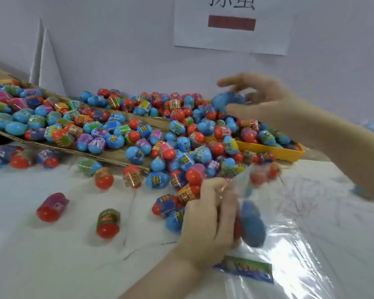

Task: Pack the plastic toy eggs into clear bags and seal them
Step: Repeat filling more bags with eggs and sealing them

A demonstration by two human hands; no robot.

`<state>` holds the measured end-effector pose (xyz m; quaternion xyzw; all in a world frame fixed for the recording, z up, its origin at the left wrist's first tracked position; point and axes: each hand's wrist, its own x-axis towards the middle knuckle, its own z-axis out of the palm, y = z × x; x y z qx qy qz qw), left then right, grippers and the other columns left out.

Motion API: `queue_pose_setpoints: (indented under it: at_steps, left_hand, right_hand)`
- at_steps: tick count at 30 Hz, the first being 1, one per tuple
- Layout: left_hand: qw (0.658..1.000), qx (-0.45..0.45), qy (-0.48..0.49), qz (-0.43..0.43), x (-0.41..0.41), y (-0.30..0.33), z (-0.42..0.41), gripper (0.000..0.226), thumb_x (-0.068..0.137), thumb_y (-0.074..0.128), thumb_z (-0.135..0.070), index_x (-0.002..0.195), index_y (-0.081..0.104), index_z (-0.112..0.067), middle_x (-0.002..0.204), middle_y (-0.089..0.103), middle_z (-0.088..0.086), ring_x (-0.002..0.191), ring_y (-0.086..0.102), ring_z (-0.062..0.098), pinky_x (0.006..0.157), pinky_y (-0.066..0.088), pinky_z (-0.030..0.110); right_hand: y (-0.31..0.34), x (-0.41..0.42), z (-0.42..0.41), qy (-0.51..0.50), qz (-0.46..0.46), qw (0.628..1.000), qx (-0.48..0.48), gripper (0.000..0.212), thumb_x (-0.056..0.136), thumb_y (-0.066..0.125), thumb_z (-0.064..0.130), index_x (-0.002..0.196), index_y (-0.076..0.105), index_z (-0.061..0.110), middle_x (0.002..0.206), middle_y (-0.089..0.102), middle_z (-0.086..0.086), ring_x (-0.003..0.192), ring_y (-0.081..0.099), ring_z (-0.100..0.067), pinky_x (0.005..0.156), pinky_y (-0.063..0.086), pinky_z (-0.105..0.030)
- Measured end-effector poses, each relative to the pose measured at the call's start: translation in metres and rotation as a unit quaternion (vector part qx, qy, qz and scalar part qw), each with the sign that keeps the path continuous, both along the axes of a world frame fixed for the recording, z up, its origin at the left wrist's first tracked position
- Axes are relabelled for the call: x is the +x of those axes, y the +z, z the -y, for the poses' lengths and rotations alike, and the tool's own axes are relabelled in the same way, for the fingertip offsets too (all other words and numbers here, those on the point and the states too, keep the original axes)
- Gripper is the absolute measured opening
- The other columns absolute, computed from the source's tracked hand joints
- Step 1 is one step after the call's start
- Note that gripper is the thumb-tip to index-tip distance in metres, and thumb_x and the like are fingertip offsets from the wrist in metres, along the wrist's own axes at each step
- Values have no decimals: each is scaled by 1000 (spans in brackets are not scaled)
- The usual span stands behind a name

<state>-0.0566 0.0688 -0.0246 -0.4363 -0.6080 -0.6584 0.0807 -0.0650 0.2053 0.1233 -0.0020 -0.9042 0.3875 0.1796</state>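
A big heap of blue and red plastic toy eggs (181, 134) covers the table's middle and back. My left hand (209, 214) grips the mouth of a clear bag (294, 240) that lies to its right, with a blurred blue egg (252, 223) and red eggs inside it. A colourful label card (246, 269) sits at the bag's near end. My right hand (261, 98) hovers above the heap's back right, fingers curled round a blue egg (226, 101). Both hands are motion-blurred.
A flattened cardboard box (117, 155) slopes from the left under many eggs. A yellow tray (285, 151) sits at the right of the heap. Stray red eggs (52, 207) lie on the white sheet at the front left. A paper sign (233, 24) hangs on the wall.
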Motion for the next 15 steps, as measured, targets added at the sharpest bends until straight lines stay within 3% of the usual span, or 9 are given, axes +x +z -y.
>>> queue_pose_setpoints:
  at_steps: [3, 5, 8, 11, 15]
  left_hand:
    - [996, 36, -17, 75, -3, 4, -3, 9, 89, 37, -39, 90, 46, -39, 61, 62, -20, 49, 55, -4, 50, 40, 8]
    - [994, 28, -36, 102, -5, 6, -4, 7, 87, 40, -43, 88, 46, -46, 64, 67, -10, 57, 63, 4, 60, 50, 21]
    - [989, 21, -41, 141, -4, 10, -5, 8, 86, 48, -43, 91, 48, -37, 67, 71, -2, 63, 67, 12, 66, 53, 30]
    - [983, 24, -46, 177, -3, 16, -5, 24, 83, 45, -45, 94, 53, -27, 67, 71, -3, 62, 67, 8, 63, 51, 18]
    - [982, 11, -62, 176, 0, 17, -7, 31, 82, 44, -50, 88, 62, -25, 71, 72, -6, 62, 65, 1, 55, 45, 8]
  right_hand:
    - [-3, 46, -14, -19, -132, 959, -250, 25, 74, 67, 8, 82, 71, 31, 87, 68, 9, 86, 64, -10, 80, 49, -18]
    - [-16, 69, -14, 5, -121, 928, -353, 23, 65, 68, 14, 86, 69, 23, 81, 70, 6, 89, 67, -15, 77, 52, -18]
    - [-41, 89, -9, -3, -94, 922, -376, 35, 52, 74, 9, 85, 64, 19, 83, 70, -1, 84, 68, -19, 76, 55, -22]
    - [-50, 95, -3, -5, -112, 923, -369, 38, 51, 75, 11, 84, 67, 28, 86, 70, 2, 82, 67, -15, 74, 55, -22]
    - [-53, 100, 2, 1, -108, 956, -274, 39, 68, 64, 21, 102, 64, 39, 94, 66, 9, 89, 64, -13, 72, 51, -16]
